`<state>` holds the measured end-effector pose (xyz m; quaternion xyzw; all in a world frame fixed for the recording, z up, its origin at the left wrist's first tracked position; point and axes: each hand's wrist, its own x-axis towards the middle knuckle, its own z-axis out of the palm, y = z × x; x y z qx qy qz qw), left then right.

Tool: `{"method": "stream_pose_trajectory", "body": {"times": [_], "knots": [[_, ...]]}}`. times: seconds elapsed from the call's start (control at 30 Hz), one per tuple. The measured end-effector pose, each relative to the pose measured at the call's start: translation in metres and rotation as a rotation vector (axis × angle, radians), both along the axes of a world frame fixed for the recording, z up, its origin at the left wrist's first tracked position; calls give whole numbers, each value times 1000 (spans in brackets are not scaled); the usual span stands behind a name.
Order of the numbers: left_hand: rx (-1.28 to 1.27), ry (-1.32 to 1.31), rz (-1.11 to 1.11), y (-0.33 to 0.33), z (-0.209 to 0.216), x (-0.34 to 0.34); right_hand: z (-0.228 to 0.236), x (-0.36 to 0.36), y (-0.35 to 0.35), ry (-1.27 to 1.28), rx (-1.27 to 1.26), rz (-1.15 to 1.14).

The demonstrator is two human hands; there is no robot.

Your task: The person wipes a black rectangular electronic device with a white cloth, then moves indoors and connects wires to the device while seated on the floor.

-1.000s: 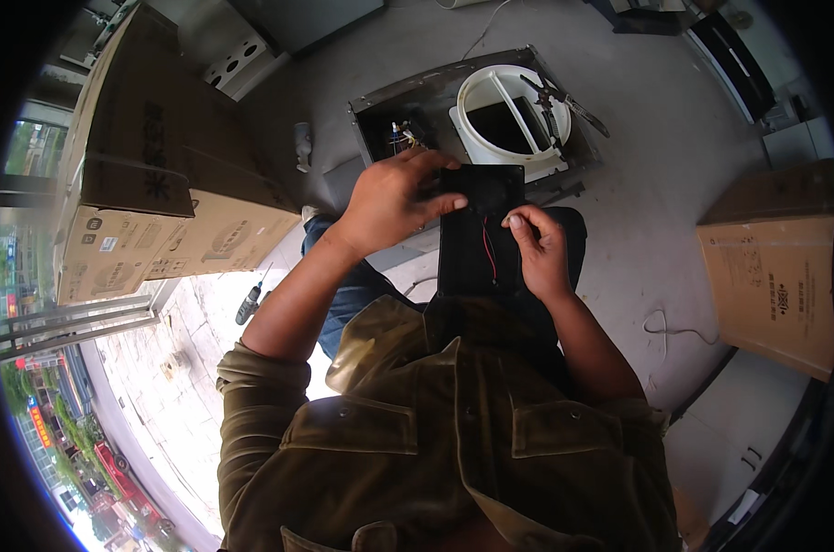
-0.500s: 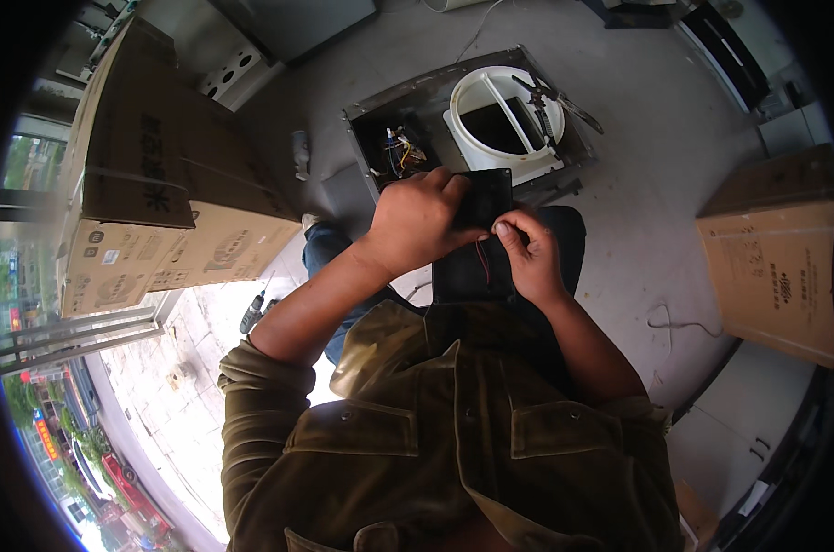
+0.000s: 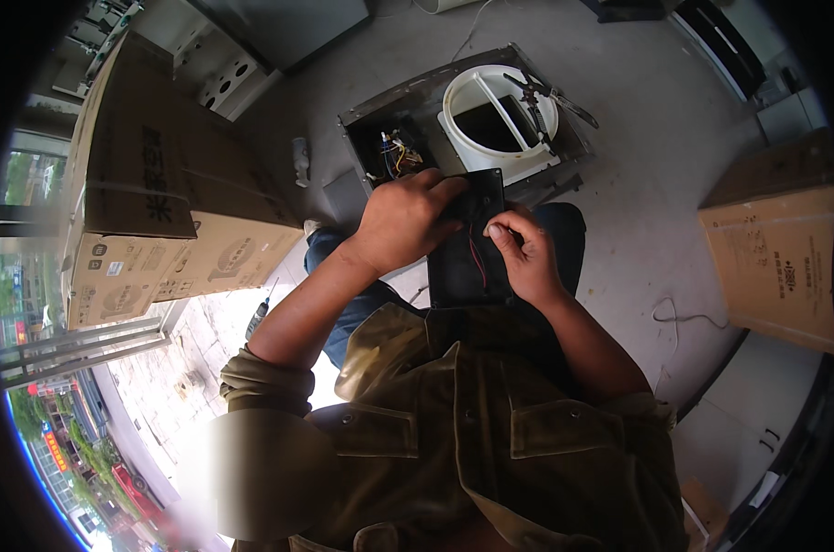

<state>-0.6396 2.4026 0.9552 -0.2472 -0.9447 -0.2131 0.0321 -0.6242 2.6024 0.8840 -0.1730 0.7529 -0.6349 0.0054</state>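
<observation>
A black, flat rectangular panel or housing (image 3: 452, 283) rests across my lap, with a dark raised part near its far end. My left hand (image 3: 406, 219) is closed around the far left side of that dark part, its fingertips partly hidden. Thin red wires (image 3: 477, 258) run down the black surface between my hands. At the right edge, my right hand (image 3: 525, 255) is closed, its thumb and curled index finger against the piece. Just beyond my hands, on the floor, lies a metal appliance casing (image 3: 380, 109) with a white round duct ring (image 3: 454, 101) and bundled coloured wires (image 3: 399, 155).
Black-handled pliers (image 3: 538, 110) lie across the ring's right side. Large cardboard boxes (image 3: 242, 248) stand at the left, another carton (image 3: 776, 258) at the right. A power drill (image 3: 259, 315) is on the floor left of my knee. A white cable (image 3: 679, 317) lies at the right.
My right thumb has drawn back slightly from the wires at the panel's middle. More of the red wires shows. My left hand has shifted a little left, and the view has turned slightly.
</observation>
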Motion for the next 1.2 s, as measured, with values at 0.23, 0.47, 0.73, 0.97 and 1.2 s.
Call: {"method": "stream_pose_trajectory", "body": {"times": [0.23,0.47,0.73,0.97,1.2], "knots": [[18,-24,-6,-1,-3,0,3,1,0,13,-17,12],[-14,-3,-10,-2,-3,1,4,1,-1,22,-11,25],[290,-97,73,-9,-9,-3,1,-2,1,-123,-80,10],[1299,-766,433,-97,-62,-8,-1,-3,4,-98,-65,-14],[1680,-1113,377,-91,-43,5,-2,-3,2,-105,-33,-14]]}}
